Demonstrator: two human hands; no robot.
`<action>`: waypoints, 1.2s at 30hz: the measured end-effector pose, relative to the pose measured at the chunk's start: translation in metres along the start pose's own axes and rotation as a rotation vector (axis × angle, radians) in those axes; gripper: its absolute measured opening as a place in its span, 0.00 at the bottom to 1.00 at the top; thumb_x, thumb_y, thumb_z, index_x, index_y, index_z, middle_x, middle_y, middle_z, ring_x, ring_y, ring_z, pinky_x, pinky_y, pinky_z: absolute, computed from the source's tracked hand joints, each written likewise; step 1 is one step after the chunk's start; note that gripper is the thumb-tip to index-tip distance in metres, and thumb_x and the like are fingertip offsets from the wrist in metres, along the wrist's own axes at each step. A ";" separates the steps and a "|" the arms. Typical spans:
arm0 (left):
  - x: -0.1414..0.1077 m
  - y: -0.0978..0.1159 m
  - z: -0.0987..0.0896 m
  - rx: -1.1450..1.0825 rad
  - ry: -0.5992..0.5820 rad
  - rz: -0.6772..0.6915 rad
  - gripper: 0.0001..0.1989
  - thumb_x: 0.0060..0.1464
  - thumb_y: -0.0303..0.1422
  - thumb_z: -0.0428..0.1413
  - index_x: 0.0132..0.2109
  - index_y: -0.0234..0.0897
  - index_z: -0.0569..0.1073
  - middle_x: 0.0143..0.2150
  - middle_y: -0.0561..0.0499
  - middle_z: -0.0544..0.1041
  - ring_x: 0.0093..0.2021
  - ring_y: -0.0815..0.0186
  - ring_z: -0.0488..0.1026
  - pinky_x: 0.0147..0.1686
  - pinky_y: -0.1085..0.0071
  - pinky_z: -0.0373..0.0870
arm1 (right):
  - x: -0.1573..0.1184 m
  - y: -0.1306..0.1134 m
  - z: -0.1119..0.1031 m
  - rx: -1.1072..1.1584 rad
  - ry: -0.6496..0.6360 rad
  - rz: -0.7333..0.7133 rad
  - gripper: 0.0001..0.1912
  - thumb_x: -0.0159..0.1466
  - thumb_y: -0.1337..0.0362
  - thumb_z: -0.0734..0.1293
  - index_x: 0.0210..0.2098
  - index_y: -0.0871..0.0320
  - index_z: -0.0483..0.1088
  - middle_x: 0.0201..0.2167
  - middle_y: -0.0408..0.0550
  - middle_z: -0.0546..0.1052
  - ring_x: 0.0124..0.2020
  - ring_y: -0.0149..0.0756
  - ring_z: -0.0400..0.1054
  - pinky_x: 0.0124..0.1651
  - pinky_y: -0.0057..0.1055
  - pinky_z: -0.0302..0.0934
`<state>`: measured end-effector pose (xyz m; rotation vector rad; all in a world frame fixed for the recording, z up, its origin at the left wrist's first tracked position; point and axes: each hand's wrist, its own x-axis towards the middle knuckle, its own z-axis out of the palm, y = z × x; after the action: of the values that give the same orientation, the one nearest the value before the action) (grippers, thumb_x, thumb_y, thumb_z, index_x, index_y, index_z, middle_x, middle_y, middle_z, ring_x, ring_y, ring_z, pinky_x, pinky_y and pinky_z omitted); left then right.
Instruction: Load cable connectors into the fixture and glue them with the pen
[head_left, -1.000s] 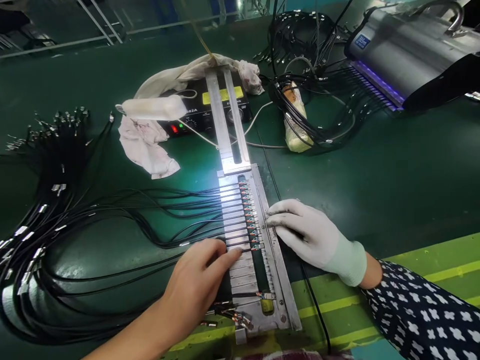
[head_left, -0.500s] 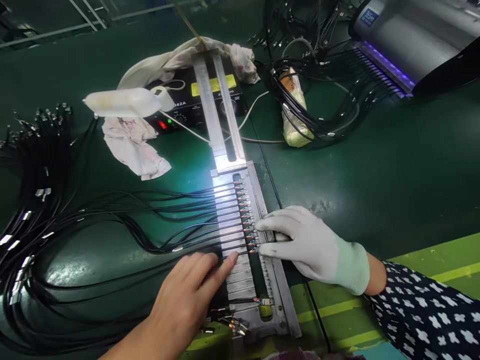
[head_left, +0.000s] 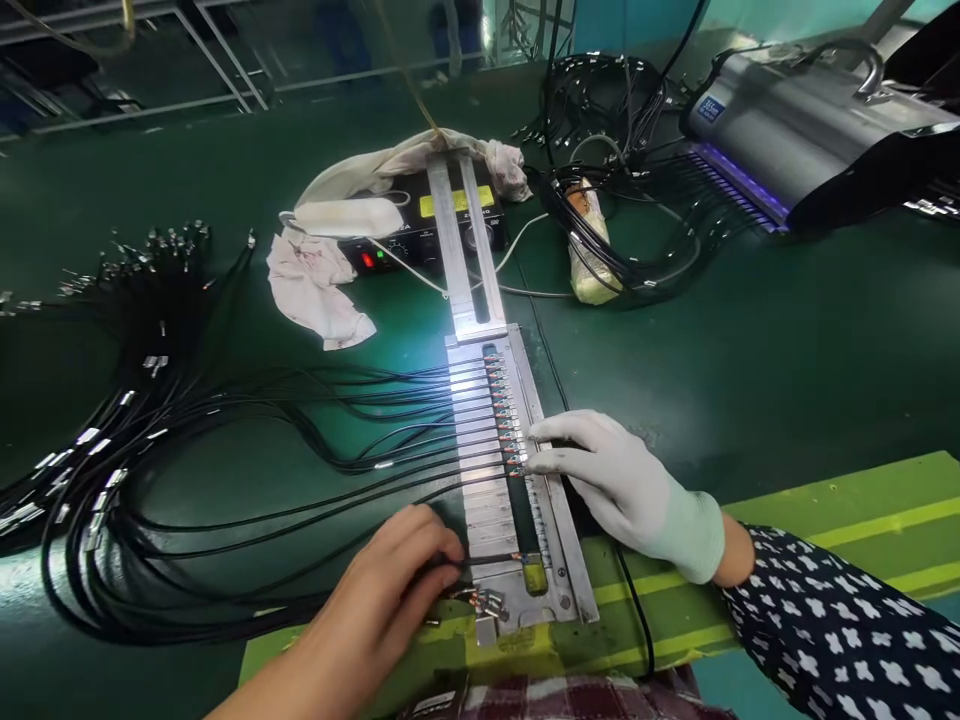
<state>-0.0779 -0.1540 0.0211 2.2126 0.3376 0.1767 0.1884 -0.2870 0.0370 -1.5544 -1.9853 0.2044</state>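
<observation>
A slotted metal fixture (head_left: 484, 502) lies lengthwise in front of me. Several black cables (head_left: 420, 463) cross it side by side, their small connector ends (head_left: 508, 405) lined up along its slot. My bare left hand (head_left: 394, 580) is closed at the fixture's near left edge, thumb and index finger pinching a single black cable (head_left: 491, 561) that reaches over the near end. Beside those fingertips lies a small cluster of loose metal connectors (head_left: 486, 602). White-gloved, my right hand (head_left: 619, 480) has its fingers stretched out, the tips touching the fixture's right side by the nearest connectors in the row.
A large bundle of black cables (head_left: 169, 320) spreads over the left of the green table (head_left: 750, 350). Behind the fixture stand a black control box (head_left: 409, 245), a white cloth (head_left: 315, 290) and a wrapped yellowish block (head_left: 592, 270). A grey machine with purple light (head_left: 787, 130) sits at the back right.
My left hand has left the row of seated cables and moved nearer to me, onto the single cable at the near end. My right hand stays beside the row. The view has tilted up.
</observation>
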 end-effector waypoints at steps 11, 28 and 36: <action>0.021 -0.016 -0.014 0.130 0.072 0.215 0.21 0.65 0.22 0.45 0.60 0.42 0.68 0.42 0.50 0.72 0.39 0.71 0.72 0.38 0.79 0.70 | 0.008 -0.001 -0.001 0.075 0.033 0.063 0.14 0.69 0.74 0.58 0.50 0.56 0.70 0.53 0.54 0.71 0.53 0.45 0.65 0.53 0.48 0.65; 0.037 -0.003 -0.031 0.353 -0.080 0.187 0.29 0.60 0.18 0.41 0.64 0.43 0.64 0.44 0.48 0.73 0.40 0.68 0.73 0.39 0.77 0.73 | 0.012 0.004 -0.002 0.118 0.037 0.084 0.14 0.69 0.73 0.58 0.48 0.56 0.71 0.51 0.53 0.72 0.52 0.44 0.65 0.52 0.46 0.65; 0.035 -0.013 -0.027 0.260 -0.150 0.154 0.27 0.62 0.19 0.42 0.64 0.44 0.63 0.49 0.47 0.71 0.45 0.67 0.72 0.46 0.75 0.71 | 0.012 0.004 -0.001 0.142 0.035 0.099 0.14 0.68 0.73 0.59 0.48 0.58 0.72 0.51 0.51 0.72 0.52 0.42 0.64 0.54 0.43 0.62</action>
<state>-0.0538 -0.1161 0.0276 2.4938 0.1113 0.0507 0.1913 -0.2749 0.0405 -1.5548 -1.8274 0.3485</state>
